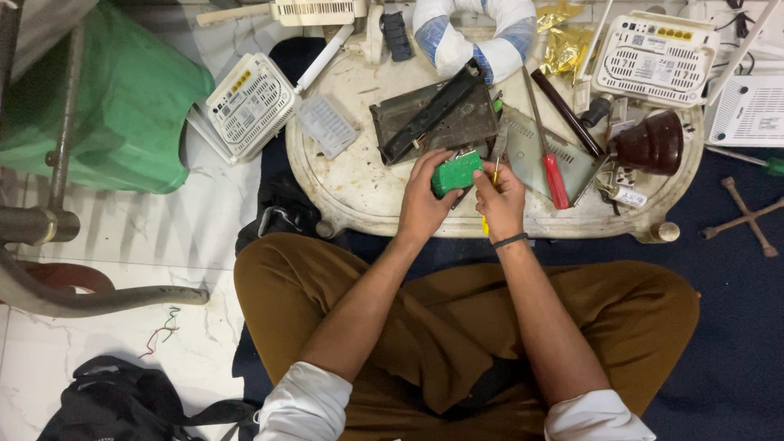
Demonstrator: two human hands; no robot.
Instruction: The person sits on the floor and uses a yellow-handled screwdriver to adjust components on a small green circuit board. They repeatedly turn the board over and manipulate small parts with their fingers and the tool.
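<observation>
My left hand grips a small green circuit board over the near edge of a low white table. My right hand holds a yellow-handled screwdriver upright, its tip close to the board's right edge. Just beyond the board lies an opened dark device casing. A red-handled screwdriver rests on the table to the right of my right hand.
White routers lie at the left, back right and far right. Also here: a dark brown dome-shaped object, a white-and-blue ring, a green plastic stool, a black bag, a cross wrench.
</observation>
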